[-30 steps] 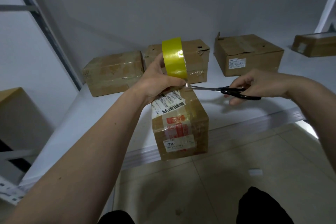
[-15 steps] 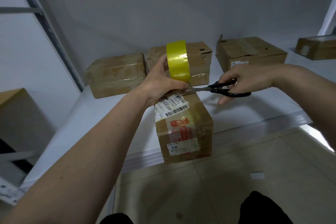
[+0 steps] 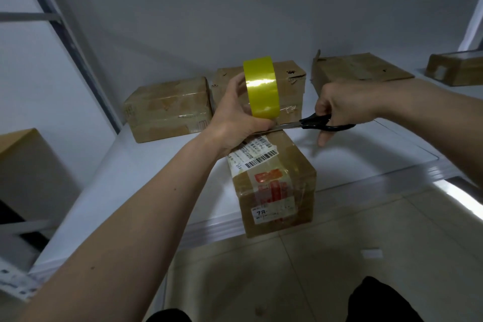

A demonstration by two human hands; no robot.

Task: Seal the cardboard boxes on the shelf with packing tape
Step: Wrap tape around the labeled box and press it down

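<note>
Yellow packing tape [image 3: 261,86] is gripped upright by the left hand [image 3: 235,123] above the front cardboard box [image 3: 271,180] at the shelf [image 3: 156,165] edge. Scissors [image 3: 313,123] are held in the right hand [image 3: 342,104], blades at the strip; tape is best kept taut and cut close to the box.

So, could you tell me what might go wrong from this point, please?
1. The scissors have their blades right under the left hand that grips the tape roll; a finger could get nicked.
2. The box overhangs the shelf edge, so a downward pull might tip it off.
</note>
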